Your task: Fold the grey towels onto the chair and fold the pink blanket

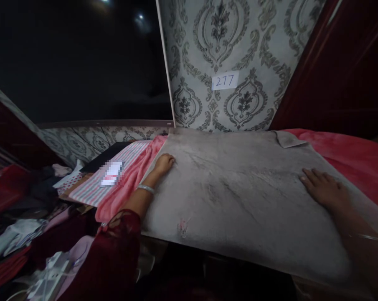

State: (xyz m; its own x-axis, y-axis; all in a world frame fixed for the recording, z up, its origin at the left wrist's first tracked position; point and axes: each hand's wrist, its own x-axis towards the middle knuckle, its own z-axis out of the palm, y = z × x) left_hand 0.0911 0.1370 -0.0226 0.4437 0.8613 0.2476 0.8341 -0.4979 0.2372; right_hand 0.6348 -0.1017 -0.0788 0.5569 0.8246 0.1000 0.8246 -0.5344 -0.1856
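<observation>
A large grey cloth (239, 209) with creases and darker smudges lies spread over the table in front of me. Near its upper left part rests my left hand (164, 163), fingers curled down against the fabric. Whether a fold of cloth is pinched under them is hidden. My right hand (325, 188) lies flat on the right side of the cloth, fingers spread. At the far right the cloth's corner (290, 139) is folded over. A small reddish mark (183, 227) shows near the front edge.
Pink fabric (126, 188) and a striped cloth (91, 188) lie left of the grey cloth, with a blurred-out phone-like rectangle (112, 173) on top. Red fabric (354, 154) shows at right. A dark screen (82, 62) stands behind. Clothes (19, 234) and a white power strip (49, 276) are at lower left.
</observation>
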